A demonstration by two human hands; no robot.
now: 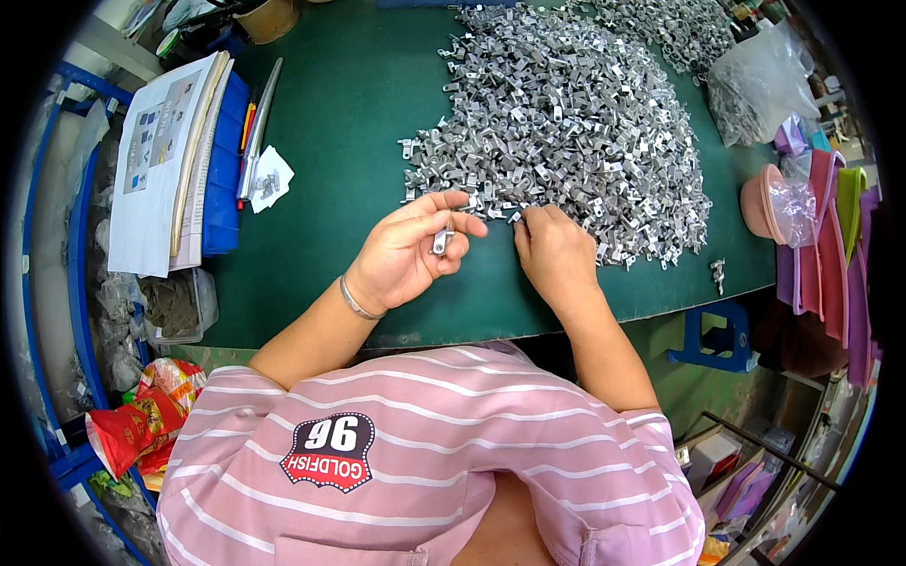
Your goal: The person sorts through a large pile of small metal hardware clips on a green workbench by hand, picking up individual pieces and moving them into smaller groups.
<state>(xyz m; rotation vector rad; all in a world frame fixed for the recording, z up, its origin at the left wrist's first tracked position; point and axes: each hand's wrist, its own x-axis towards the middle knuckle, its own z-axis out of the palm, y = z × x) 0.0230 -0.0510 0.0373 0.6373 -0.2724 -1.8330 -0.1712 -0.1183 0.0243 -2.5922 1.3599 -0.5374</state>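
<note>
My left hand (404, 247), palm turned up and a metal bangle at its wrist, holds a small silver metal bracket (440, 241) with a round hole. Its thumb and curled fingers grip the piece, while the index finger reaches toward the pile. My right hand (559, 257) lies knuckles up at the near edge of a big heap of similar metal brackets (576, 132). Its fingers are drawn together, and a bit of shiny metal (515, 217) shows at the fingertips. Most of what they pinch is hidden.
The green table (330, 141) carries a blue tray (223, 170) with papers at left, beside pens and a white scrap (272, 181) with small parts. At right stand a clear plastic bag (763, 83), a pink tub (763, 203) and a lone metal part (718, 275). A blue stool (713, 337) stands below.
</note>
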